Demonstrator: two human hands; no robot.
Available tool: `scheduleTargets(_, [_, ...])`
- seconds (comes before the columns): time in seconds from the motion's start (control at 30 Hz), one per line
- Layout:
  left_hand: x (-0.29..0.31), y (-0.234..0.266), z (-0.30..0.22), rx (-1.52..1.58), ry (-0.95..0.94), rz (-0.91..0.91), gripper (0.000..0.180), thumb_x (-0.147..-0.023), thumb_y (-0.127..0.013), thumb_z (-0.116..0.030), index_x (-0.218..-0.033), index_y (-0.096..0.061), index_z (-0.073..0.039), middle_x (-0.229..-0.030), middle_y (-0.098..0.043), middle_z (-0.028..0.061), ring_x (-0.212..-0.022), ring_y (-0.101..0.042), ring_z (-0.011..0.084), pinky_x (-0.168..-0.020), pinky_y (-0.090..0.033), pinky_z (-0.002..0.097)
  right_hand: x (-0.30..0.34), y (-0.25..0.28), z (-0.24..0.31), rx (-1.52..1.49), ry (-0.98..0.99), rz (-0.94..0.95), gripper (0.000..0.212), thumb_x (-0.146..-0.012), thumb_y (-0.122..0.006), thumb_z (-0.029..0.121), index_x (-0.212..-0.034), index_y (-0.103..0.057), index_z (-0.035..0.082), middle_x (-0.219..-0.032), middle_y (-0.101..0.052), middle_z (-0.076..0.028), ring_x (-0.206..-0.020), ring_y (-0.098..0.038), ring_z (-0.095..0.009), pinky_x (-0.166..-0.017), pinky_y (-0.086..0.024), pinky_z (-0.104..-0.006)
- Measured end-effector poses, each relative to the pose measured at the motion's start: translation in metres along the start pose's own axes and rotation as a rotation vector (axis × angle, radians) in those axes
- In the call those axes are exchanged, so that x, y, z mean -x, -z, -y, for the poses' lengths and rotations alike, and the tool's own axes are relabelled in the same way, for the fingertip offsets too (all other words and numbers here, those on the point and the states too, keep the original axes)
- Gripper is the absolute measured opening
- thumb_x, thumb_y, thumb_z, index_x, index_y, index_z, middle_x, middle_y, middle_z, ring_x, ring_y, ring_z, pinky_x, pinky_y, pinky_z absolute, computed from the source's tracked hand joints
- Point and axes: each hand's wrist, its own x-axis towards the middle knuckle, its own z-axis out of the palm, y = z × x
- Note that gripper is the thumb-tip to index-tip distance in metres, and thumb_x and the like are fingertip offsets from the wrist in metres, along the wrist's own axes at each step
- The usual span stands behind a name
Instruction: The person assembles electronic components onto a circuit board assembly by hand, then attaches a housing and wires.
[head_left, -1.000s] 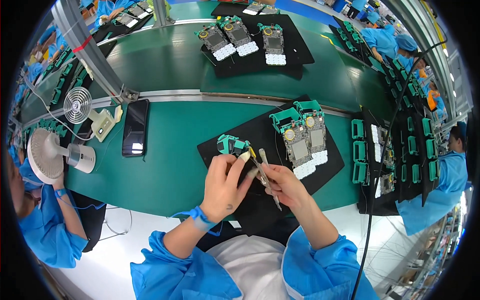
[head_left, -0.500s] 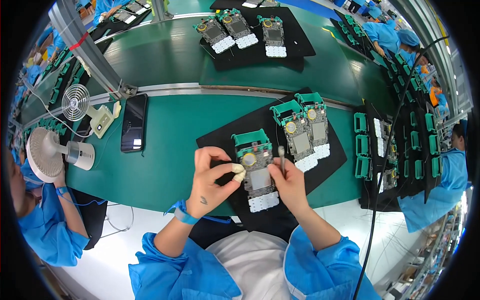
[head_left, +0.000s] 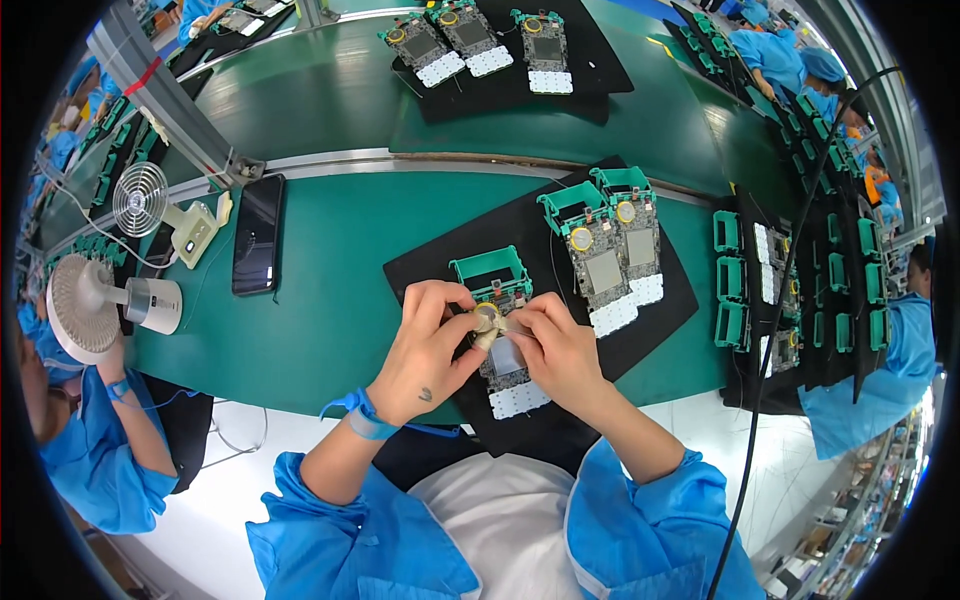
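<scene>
A circuit board (head_left: pixel 503 366) with a green plastic frame (head_left: pixel 491 270) at its far end lies in front of me on a black mat (head_left: pixel 425 270). Over its round, yellow-rimmed part, my left hand (head_left: pixel 432 345) is closed in a pinch, cream finger cots (head_left: pixel 487 330) covering the thumb and index tips. My right hand (head_left: pixel 560 350) meets it there, its fingers pinched together. What either hand holds is hidden between the fingertips. Two similar boards (head_left: pixel 603 272) (head_left: pixel 638 245), with green frames and white lower ends, lie side by side to the right.
On the green table's left stand two small fans (head_left: pixel 83 308) (head_left: pixel 150 205) and a black phone (head_left: pixel 259 236). More boards (head_left: pixel 545 52) rest on a black mat beyond the metal rail. A black cable (head_left: pixel 765 335) hangs at the right. A co-worker's arm (head_left: pixel 140 430) is at left.
My right hand has moved left from the board's right edge to meet my left fingertips over the round part. The grey rod-like tool seen earlier in my right hand no longer shows clearly.
</scene>
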Motion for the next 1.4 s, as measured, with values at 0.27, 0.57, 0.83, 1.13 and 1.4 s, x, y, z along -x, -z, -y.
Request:
scheduleTargets(0.27, [-0.013,0.002,-0.006,0.01,0.049,0.093,0.028,-0.059,-0.075,0.005,-0.083,-0.061,0.005,-0.104,-0.047,0.0116,-0.1,-0.047,0.0285,-0.077,-0.05,0.0328,0.005,0.023,0.008,-0.118,-0.355,0.044,0.027,-0.093,-0.055,0.005,-0.119,-0.056,0.004,-0.1,-0.051,-0.012,-0.076,-0.059,-0.021,-0.065,-0.049,-0.0308])
scheduleTargets(0.57, [-0.019,0.004,-0.017,-0.016,0.132,0.183,0.027,-0.06,-0.074,0.003,-0.083,-0.061,0.007,-0.105,-0.047,0.0143,-0.104,-0.045,0.0328,-0.083,-0.047,0.0373,0.026,0.027,0.014,-0.043,-0.264,0.17,0.039,-0.091,-0.054,-0.001,-0.127,-0.057,0.011,-0.099,-0.045,-0.009,-0.069,-0.055,-0.018,-0.06,-0.047,-0.0307])
scheduleTargets(0.83, [-0.015,-0.002,-0.016,0.001,0.2,0.124,0.022,-0.06,-0.072,0.002,-0.079,-0.06,0.004,-0.1,-0.046,0.0117,-0.097,-0.045,0.0293,-0.08,-0.044,0.034,0.032,0.02,0.019,0.13,-0.148,0.183,0.052,-0.077,-0.061,-0.006,-0.125,-0.063,0.016,-0.097,-0.046,-0.005,-0.065,-0.054,-0.014,-0.054,-0.047,-0.0282])
scheduleTargets(1.13, [-0.013,-0.008,-0.015,-0.003,0.189,0.089,0.023,-0.06,-0.073,0.002,-0.078,-0.059,0.003,-0.099,-0.046,0.0109,-0.096,-0.045,0.029,-0.08,-0.044,0.0347,0.04,0.006,0.009,0.352,0.034,0.059,0.062,-0.068,-0.062,-0.009,-0.123,-0.065,0.017,-0.094,-0.047,-0.005,-0.066,-0.055,-0.015,-0.054,-0.047,-0.0265])
scheduleTargets(1.4, [-0.016,-0.003,-0.015,-0.008,0.157,0.112,0.025,-0.06,-0.071,0.005,-0.083,-0.06,0.008,-0.102,-0.046,0.0142,-0.098,-0.045,0.0316,-0.081,-0.045,0.0365,0.033,0.026,-0.003,-0.058,-0.242,0.074,0.051,-0.083,-0.055,-0.011,-0.128,-0.061,0.012,-0.1,-0.046,-0.011,-0.066,-0.053,-0.018,-0.062,-0.047,-0.0288])
